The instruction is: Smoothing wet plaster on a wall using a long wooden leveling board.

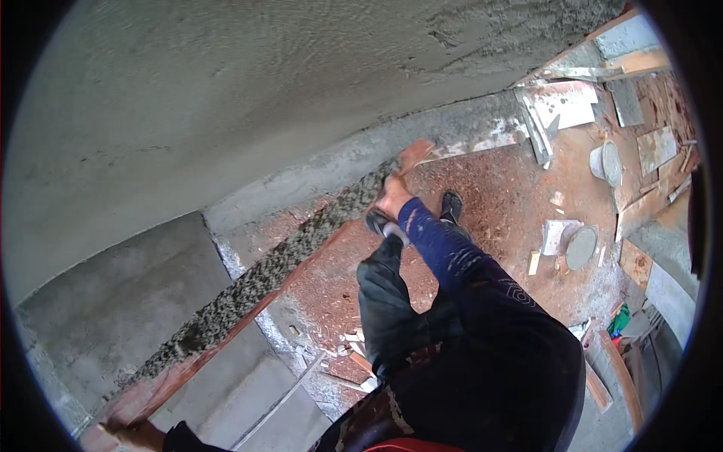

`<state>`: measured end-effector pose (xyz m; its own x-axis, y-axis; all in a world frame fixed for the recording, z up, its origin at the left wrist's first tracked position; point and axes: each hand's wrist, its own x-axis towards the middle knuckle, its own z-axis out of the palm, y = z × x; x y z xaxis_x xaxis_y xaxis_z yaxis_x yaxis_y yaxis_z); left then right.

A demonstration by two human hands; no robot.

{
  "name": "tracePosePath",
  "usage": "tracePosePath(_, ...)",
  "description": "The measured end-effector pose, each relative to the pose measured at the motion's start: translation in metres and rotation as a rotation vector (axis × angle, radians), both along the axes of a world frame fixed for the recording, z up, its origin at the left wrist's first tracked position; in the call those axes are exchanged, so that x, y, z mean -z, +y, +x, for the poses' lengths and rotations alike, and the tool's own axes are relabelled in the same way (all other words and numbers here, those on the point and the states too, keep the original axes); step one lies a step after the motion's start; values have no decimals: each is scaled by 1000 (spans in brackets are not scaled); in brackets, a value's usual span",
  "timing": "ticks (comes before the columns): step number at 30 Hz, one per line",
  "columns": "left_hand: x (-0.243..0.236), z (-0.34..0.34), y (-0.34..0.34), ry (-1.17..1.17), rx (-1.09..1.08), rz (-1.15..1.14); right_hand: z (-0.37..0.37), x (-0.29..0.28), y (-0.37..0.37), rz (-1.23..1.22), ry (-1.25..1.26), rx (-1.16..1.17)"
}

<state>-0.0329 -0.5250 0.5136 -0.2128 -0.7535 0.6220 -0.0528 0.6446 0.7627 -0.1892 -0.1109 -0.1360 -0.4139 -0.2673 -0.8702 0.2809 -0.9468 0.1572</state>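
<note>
A long reddish wooden board [416, 154] slants across the view from the lower left to the upper middle. Lumpy wet grey mortar [275, 267] coats most of its length, leaving wood bare at both ends. Near the far end, my right hand [393, 196] is closed on the board's near edge. My left hand [137, 435] grips the opposite end at the lower left; part of its fingers is hidden under the wood. Beyond the board rises a grey plastered wall [263, 98], smooth in most places and rougher toward the upper right.
Concrete slabs [143, 290] lie below the wall at the left. On the red dirt floor [489, 188] stand a bucket [607, 163] and a round container of grey material [581, 248]. Boards [561, 105] and planks [621, 377] are scattered at the right. A thin rod [279, 403] leans near the bottom.
</note>
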Motion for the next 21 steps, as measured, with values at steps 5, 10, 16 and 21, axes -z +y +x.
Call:
tracePosePath(5, -68, 3, 55, -218, -92, -470, -9, -1, -74, -26, -122, -115)
tracePosePath(10, 47, -41, 153, -481, 163, -881, 33, 64, -71, 307, 108, -383)
tracePosePath(16, 186, -93, 216, -822, -339, -1306, 161, 33, 25, 565, 152, -707)
tracePosePath(21, 202, -95, 194, -919, -336, -1196, 292, 45, 193, 698, -128, -669)
